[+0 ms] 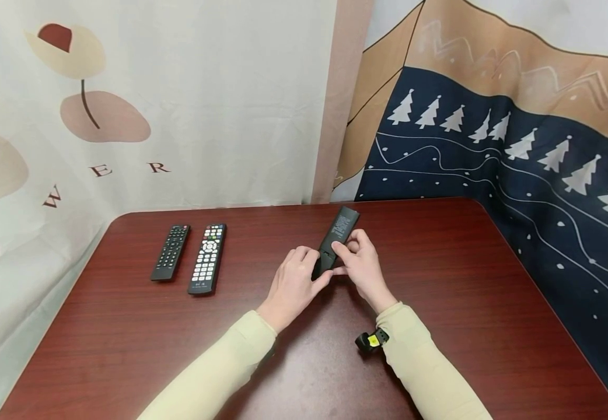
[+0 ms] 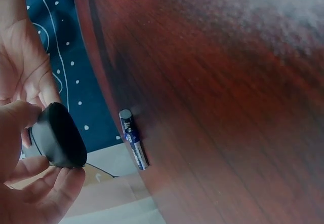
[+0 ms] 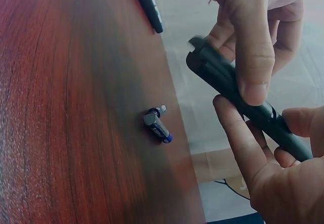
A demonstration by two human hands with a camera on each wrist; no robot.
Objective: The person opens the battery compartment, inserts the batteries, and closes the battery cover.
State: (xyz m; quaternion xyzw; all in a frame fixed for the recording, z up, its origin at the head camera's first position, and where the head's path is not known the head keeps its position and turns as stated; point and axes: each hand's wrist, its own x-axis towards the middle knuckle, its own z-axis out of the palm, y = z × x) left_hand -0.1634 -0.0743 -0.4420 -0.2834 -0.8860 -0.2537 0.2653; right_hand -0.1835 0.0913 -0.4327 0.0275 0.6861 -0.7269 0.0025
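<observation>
A black remote control [image 1: 339, 228] is held tilted above the table, its printed back facing the head camera. My left hand [image 1: 294, 280] grips the lower end, thumb and fingers on opposite sides. Pinching it higher up is my right hand [image 1: 364, 265], the thumb pressed on the back by a seam. In the right wrist view a dark piece stands slightly apart at one end of the remote; whether it is a battery cover I cannot tell. A blue-and-silver battery [image 2: 134, 140] lies on the table. The right wrist view shows two batteries [image 3: 158, 127] close together, hidden in the head view.
Two more remote controls lie buttons up on the left of the table: a smaller one [image 1: 170, 253] and a larger one with white buttons [image 1: 207, 258]. Patterned curtains [image 1: 230, 105] hang behind the red-brown table [image 1: 440, 280]. A black wrist device [image 1: 371, 340] sits at the right cuff.
</observation>
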